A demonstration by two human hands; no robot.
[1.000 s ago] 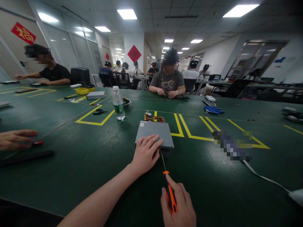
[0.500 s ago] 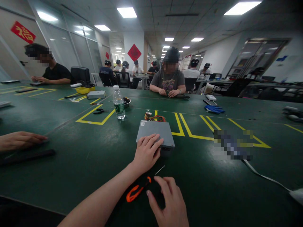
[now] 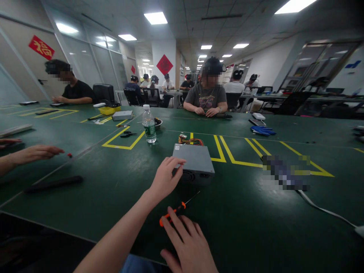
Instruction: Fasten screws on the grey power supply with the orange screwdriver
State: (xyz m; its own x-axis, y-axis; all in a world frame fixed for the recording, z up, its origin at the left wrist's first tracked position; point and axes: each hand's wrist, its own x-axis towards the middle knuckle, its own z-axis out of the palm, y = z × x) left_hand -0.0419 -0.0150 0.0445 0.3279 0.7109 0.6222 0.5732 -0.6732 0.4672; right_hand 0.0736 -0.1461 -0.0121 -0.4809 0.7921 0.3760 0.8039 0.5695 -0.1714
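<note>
A grey computer power supply (image 3: 196, 156) sits flat on the green table, its fan grille and power socket facing me and its bundled cables (image 3: 193, 140) behind it. My left hand (image 3: 166, 177) is at its front left corner, fingers stretched out over the edge; whether they touch the case I cannot tell. Closer to me lies a screwdriver (image 3: 181, 207) with an orange and black handle, its shaft pointing up and to the right. My right hand (image 3: 187, 242) is spread over the handle, fingertips beside and partly covering it, not closed round it.
A water bottle (image 3: 149, 125) stands left of the power supply, with a small bowl (image 3: 158, 123) behind. Black pliers (image 3: 127, 134) lie farther left. A co-worker's hand (image 3: 40, 152) reaches in from the left. Blue gloves (image 3: 263, 131) and a white cable (image 3: 321, 208) are to the right.
My left hand has lifted from the top of the power supply and drawn back to its left corner. My right hand has moved left, with its fingers over the screwdriver handle. The view has shifted slightly.
</note>
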